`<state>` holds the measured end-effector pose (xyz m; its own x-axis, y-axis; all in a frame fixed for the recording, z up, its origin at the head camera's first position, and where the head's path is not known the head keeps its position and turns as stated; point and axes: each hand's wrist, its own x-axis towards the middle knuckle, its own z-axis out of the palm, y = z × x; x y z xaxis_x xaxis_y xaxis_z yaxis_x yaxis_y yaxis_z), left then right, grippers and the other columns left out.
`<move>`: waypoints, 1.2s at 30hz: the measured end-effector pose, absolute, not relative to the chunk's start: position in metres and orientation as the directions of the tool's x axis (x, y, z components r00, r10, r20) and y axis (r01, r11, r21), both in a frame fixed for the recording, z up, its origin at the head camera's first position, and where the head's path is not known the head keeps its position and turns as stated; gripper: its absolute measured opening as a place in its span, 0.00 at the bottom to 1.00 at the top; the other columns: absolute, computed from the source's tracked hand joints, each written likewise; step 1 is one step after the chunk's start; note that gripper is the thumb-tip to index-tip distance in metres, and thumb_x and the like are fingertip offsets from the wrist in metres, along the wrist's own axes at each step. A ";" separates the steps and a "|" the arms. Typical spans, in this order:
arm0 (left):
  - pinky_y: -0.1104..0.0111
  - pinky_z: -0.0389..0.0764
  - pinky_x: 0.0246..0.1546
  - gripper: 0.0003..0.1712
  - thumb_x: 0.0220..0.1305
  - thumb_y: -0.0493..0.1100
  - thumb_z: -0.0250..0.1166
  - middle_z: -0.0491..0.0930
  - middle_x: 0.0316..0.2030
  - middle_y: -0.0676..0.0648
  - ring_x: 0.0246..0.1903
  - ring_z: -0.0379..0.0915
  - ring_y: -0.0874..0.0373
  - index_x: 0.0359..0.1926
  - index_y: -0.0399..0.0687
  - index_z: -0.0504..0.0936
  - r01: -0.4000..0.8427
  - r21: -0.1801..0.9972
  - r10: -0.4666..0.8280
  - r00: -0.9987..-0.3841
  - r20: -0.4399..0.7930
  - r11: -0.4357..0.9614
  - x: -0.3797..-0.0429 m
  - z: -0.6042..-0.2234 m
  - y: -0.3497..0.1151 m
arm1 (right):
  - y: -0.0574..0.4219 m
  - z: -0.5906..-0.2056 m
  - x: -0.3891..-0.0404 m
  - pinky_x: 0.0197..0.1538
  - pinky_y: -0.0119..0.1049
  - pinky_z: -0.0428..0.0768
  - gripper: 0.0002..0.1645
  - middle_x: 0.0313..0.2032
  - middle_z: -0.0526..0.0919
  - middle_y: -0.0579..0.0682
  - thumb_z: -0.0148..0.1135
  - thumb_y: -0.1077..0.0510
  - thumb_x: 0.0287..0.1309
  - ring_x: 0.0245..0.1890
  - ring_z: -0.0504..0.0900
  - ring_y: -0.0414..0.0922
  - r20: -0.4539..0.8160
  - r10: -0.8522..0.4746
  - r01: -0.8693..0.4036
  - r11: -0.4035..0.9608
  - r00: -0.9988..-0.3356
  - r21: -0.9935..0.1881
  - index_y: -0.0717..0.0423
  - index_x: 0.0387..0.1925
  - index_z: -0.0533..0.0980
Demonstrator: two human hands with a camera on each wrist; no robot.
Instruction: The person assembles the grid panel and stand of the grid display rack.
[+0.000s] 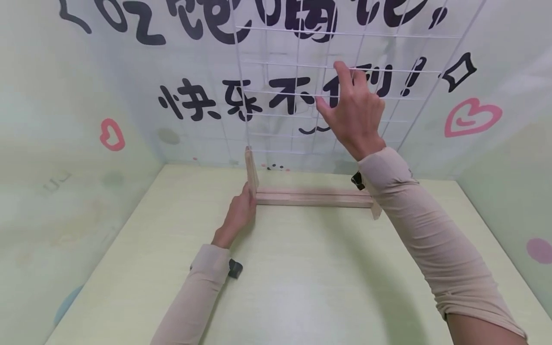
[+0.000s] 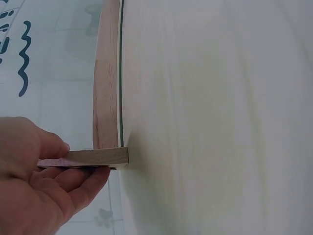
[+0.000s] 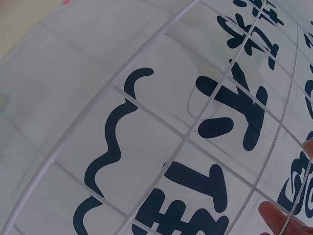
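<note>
A white wire grid panel [image 3: 143,45] stands upright in front of the lettered backdrop. My right hand [image 1: 355,105] grips it, thumb and fingers hooked at its wires; in the right wrist view only fingertips [image 3: 281,218] show at the right edge. Below lies a light wooden stand, its long bar [image 1: 315,199] running crosswise on the table. My left hand [image 1: 237,211] pinches the stand's left end piece [image 1: 250,167], which sticks up. In the left wrist view, thumb and fingers lie on opposite faces of that end piece [image 2: 107,157]. My right forearm partly covers the stand's right end.
The pale green table [image 1: 276,278] is enclosed by printed fabric walls at the left, back and right. Black characters and a pink heart [image 1: 473,118] decorate them. A small black device [image 1: 235,268] is worn at my left wrist, another [image 1: 357,180] at the right.
</note>
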<state>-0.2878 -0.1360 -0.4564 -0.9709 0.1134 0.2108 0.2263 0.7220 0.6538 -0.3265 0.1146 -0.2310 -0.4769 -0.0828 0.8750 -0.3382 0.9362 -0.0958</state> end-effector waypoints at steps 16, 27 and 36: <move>0.72 0.77 0.23 0.29 0.67 0.44 0.46 0.65 0.60 0.40 0.25 0.76 0.51 0.67 0.44 0.52 0.234 0.784 -0.032 -0.951 0.308 0.575 -0.281 -0.406 -0.141 | 0.121 -0.247 -0.331 0.12 0.39 0.61 0.36 0.44 0.77 0.59 0.59 0.38 0.48 0.12 0.66 0.51 0.846 -0.090 -0.333 0.937 -0.525 -0.107 0.49 0.57 0.66; 0.60 0.66 0.56 0.31 0.65 0.41 0.52 0.66 0.61 0.51 0.59 0.63 0.59 0.67 0.57 0.54 0.439 0.801 -0.069 -0.860 0.506 0.407 -0.287 -0.335 -0.145 | 0.119 -0.256 -0.331 0.13 0.38 0.59 0.37 0.45 0.76 0.59 0.61 0.39 0.47 0.11 0.64 0.50 0.835 -0.105 -0.343 0.934 -0.541 -0.104 0.50 0.57 0.66; 0.70 0.67 0.56 0.33 0.65 0.40 0.53 0.63 0.61 0.48 0.58 0.63 0.60 0.68 0.50 0.51 0.486 0.834 -0.058 -0.855 0.516 0.260 -0.300 -0.288 -0.133 | 0.122 -0.264 -0.333 0.12 0.38 0.58 0.36 0.43 0.77 0.59 0.63 0.40 0.45 0.10 0.64 0.50 0.862 -0.090 -0.347 0.932 -0.499 -0.104 0.50 0.55 0.67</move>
